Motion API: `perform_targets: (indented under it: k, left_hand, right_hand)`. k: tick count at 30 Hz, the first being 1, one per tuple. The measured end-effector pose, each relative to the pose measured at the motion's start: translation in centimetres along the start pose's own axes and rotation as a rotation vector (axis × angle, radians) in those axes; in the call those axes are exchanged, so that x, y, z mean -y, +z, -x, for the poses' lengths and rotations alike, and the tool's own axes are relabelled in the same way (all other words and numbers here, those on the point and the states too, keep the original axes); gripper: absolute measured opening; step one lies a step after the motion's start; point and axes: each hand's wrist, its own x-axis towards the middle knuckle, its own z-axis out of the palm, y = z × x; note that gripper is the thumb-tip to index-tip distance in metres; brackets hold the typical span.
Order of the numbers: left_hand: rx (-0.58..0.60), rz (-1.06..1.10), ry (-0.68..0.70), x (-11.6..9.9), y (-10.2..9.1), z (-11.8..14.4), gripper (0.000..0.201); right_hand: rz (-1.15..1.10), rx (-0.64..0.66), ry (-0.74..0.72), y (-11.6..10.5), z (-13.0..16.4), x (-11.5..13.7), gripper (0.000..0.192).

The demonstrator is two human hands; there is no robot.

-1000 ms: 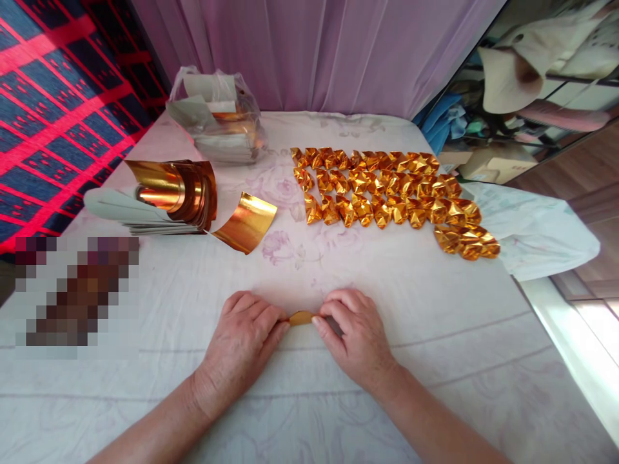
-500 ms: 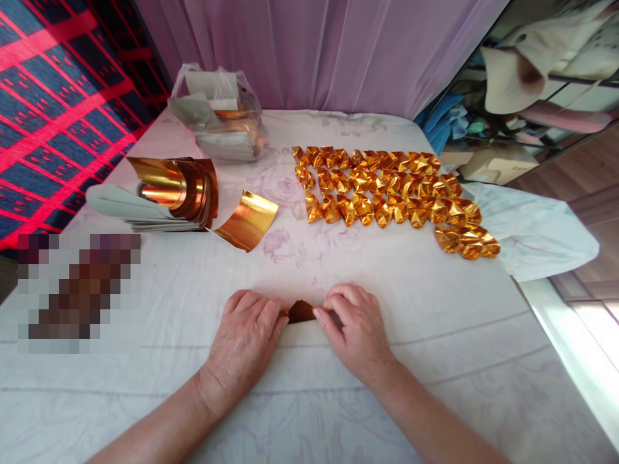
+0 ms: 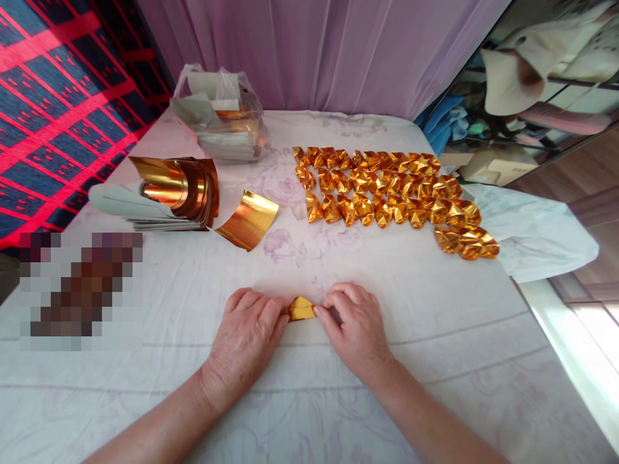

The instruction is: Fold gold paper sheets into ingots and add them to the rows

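Between my two hands is a small folded piece of gold foil paper [image 3: 302, 309], low over the cloth-covered table. My left hand [image 3: 250, 338] pinches its left end between thumb and fingers. At the right end, my right hand [image 3: 356, 327] grips it the same way. The fingers cover both ends of the paper; only its shiny middle shows. Beyond, to the left, a single curved gold sheet [image 3: 249, 220] lies beside a stack of gold paper [image 3: 186, 183]. Several folded gold foil pieces [image 3: 382, 187] lie in rows at the back right.
A clear plastic bag of paper sheets [image 3: 225, 119] stands at the back left. A white plastic bag [image 3: 541, 232] hangs over the table's right edge. Purple curtain [image 3: 309, 51] closes off the back, and a cluttered shelf [image 3: 522, 96] stands right. A blurred patch [image 3: 82, 290] covers something at left.
The middle of the paper in my hands has gone from a dark hollow with a pale front edge to a bright gold face. Both hands stay in nearly the same place.
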Motion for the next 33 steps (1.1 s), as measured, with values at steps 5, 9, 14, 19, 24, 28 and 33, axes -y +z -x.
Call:
perform_targets:
  k: [5,9,14,19,24,28,33]
  left_hand:
    - [0.018,-0.004,-0.001,0.0,0.0,0.0,0.013]
    - [0.017,-0.019,0.013,0.0,0.0,0.0,0.015]
    - [0.032,-0.03,0.042,0.1,0.0,0.1,0.015]
    - [0.067,0.106,0.005,0.6,0.0,0.0,0.016]
    - [0.114,0.194,-0.053,0.7,0.0,-0.3,0.014]
    - [0.119,0.171,-0.087,0.5,0.1,-0.5,0.011]
    - [0.107,0.146,-0.102,0.3,0.2,-0.6,0.014]
  right_hand:
    - [0.002,0.008,0.007,0.0,0.0,0.0,0.013]
    - [-0.014,0.011,-0.003,-0.1,0.0,0.1,0.008]
    - [-0.065,0.011,-0.054,0.0,0.0,0.1,0.012]
    - [-0.055,0.031,-0.075,0.0,0.1,0.0,0.014]
    - [-0.019,0.081,-0.046,-0.2,-0.1,0.4,0.013]
    - [0.029,0.085,-0.005,-0.2,-0.4,1.3,0.005]
    - [0.082,0.073,0.051,0.3,-0.9,2.1,0.017]
